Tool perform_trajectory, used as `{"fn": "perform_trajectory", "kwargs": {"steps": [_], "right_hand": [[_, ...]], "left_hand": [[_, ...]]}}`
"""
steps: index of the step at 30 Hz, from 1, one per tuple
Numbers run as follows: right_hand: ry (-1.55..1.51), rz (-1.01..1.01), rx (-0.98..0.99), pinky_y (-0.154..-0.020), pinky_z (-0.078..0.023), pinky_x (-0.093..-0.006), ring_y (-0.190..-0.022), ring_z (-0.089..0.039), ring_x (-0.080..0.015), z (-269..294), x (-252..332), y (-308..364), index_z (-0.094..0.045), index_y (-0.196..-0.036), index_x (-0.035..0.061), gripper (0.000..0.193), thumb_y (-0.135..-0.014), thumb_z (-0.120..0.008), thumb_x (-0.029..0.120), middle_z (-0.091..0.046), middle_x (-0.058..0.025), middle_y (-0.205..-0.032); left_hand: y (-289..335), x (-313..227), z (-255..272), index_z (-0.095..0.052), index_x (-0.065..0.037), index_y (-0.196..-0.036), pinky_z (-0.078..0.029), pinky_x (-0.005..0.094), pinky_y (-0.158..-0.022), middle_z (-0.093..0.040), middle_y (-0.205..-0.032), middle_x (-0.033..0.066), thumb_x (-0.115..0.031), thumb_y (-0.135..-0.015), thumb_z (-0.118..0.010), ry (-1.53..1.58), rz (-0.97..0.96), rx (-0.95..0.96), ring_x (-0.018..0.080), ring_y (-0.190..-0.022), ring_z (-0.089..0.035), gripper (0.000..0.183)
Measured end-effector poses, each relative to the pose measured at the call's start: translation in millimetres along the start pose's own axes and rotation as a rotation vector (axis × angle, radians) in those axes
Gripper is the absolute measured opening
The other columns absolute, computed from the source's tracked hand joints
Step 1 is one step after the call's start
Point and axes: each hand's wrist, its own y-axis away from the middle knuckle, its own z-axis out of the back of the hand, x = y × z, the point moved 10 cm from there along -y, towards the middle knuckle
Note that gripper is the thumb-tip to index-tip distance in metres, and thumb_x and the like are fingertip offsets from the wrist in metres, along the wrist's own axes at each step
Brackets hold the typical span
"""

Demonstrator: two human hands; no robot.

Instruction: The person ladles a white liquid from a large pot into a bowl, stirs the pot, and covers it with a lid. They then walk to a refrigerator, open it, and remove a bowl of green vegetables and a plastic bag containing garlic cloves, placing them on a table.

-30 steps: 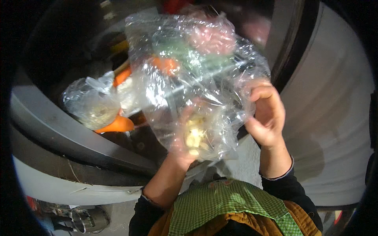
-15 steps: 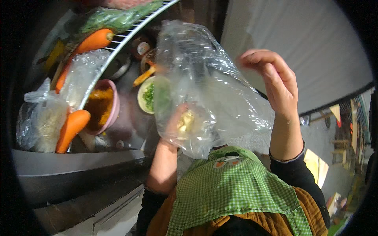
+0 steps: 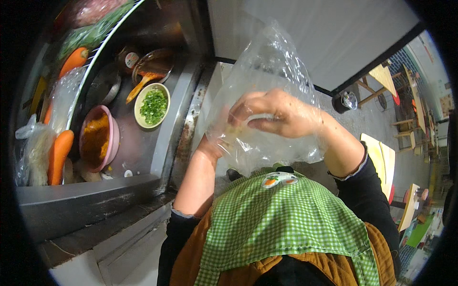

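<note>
A large clear plastic bag (image 3: 274, 57) is in front of me, puffed out above my green checked apron. My left hand (image 3: 215, 144) grips its lower left side, partly covered by the film. My right hand (image 3: 276, 113) is in the bag's mouth, with film around its wrist. Its fingers are bent and the thumb stands apart from them. Their tips are near my left hand, close to something pale (image 3: 232, 129) that is blurred by the plastic.
At left is an open fridge with a wire shelf (image 3: 83, 81) bearing carrots (image 3: 60, 155) and bagged food. Below stand a pink bowl (image 3: 114, 143) of orange-brown food, a bowl of chopped greens (image 3: 153, 106) and a pan with a brush (image 3: 143, 86). Wooden tables (image 3: 384, 78) stand at right.
My right hand has moved left and down from beside the bag to inside its mouth. The bag has shifted right, away from the fridge, and the view has turned right.
</note>
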Motion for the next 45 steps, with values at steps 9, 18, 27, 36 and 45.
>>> {"fn": "perform_trajectory", "kwargs": {"steps": [9, 18, 27, 36, 45], "right_hand": [[0.579, -0.441, -0.094, -0.064, -0.053, -0.0367, -0.069, -0.065, -0.0288, 16.9, -51.1, 140.5, -0.059, -0.091, 0.0028, 0.019, -0.072, -0.063, 0.002, -0.064, -0.0122, -0.083], [0.068, -0.671, -0.561, -0.076, -0.051, -0.0369, -0.094, -0.064, -0.0312, 33.6, -88.2, 302.4, -0.060, -0.096, -0.0019, 0.040, -0.065, -0.080, 0.014, -0.065, -0.0169, -0.093], [-0.593, -0.544, -1.079, -0.081, -0.051, -0.0313, -0.095, -0.060, -0.0157, 12.4, -110.8, 411.1, -0.051, -0.121, 0.0054, 0.066, -0.066, -0.085, 0.019, -0.062, -0.0067, -0.103], [-0.862, -0.506, -1.445, -0.068, -0.050, -0.0282, -0.089, -0.060, -0.0122, -3.8, -94.4, 447.5, -0.050, -0.123, 0.0064, 0.061, -0.072, -0.081, 0.017, -0.062, -0.0038, -0.102], [-0.641, -0.708, -1.714, -0.057, -0.051, -0.0247, -0.073, -0.062, -0.0106, -23.4, -74.1, 478.2, -0.057, -0.113, 0.0025, 0.042, -0.078, -0.078, 0.013, -0.065, -0.0048, -0.092]], "left_hand": [[-25.2, 94.2, -75.8, -0.053, -0.004, -0.125, -0.046, 0.0379, -0.094, -0.060, -0.119, 0.0103, -0.053, -0.097, -0.039, 0.385, 0.409, -0.174, 0.0231, -0.110, -0.058, 0.058], [-53.9, 158.6, -219.8, -0.032, -0.001, -0.142, -0.042, 0.0410, -0.104, -0.048, -0.136, 0.0160, -0.030, -0.099, -0.042, 0.392, 0.445, 0.190, 0.0269, -0.124, -0.050, 0.053], [-78.5, 205.0, -257.3, -0.052, 0.001, -0.127, -0.050, 0.0268, -0.083, -0.062, -0.112, 0.0090, -0.007, -0.090, -0.063, -0.260, 0.468, 0.118, 0.0146, -0.097, -0.061, 0.040], [-101.8, 215.2, -282.8, -0.055, -0.001, -0.119, -0.051, 0.0267, -0.077, -0.061, -0.110, 0.0075, -0.009, -0.088, -0.065, -0.234, 0.495, 0.313, 0.0123, -0.093, -0.059, 0.033], [-87.8, 245.5, -313.5, -0.043, -0.001, -0.132, -0.049, 0.0337, -0.093, -0.055, -0.123, 0.0104, -0.008, -0.094, -0.052, -0.040, 0.673, 0.585, 0.0179, -0.110, -0.056, 0.040]]}}
